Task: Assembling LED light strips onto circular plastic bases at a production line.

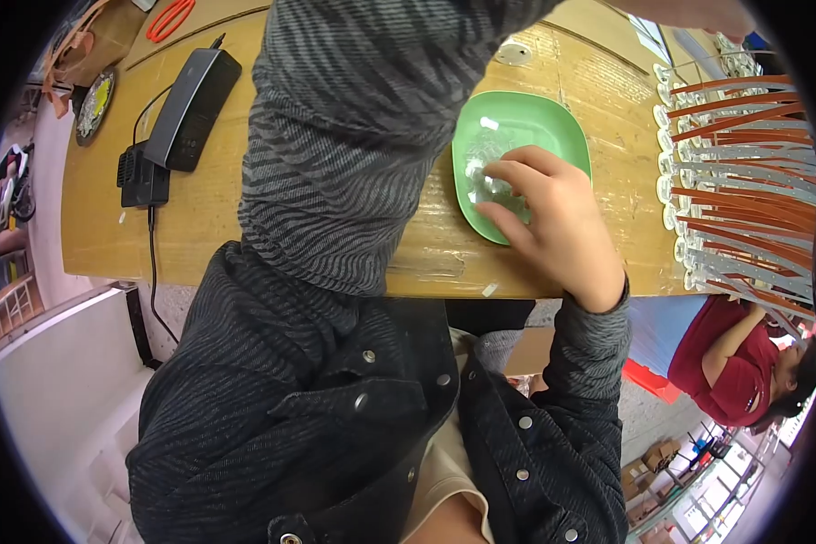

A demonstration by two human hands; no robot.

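Observation:
A green plate [571, 136] with rounded corners holds small clear, shiny pieces [488, 172]. My right hand [558, 218] is over its right side, fingers bent and thumb apart from the index finger, with nothing visible between them. The fingertips are close to the clear pieces; whether they touch any is not plain. My left arm, in a dark striped sleeve [335, 136], reaches up across the view and covers part of the table. Only a strip of my left hand [689, 11] shows at the top edge; its fingers are hidden.
On the right hangs a row of orange and grey straps [743, 172] with clear round ends. A black power adapter [190, 109] with a cable lies at left, near a round dish [95, 109] and orange-handled scissors [168, 20]. Beyond the wooden table [417, 263], a person in red [734, 363] works.

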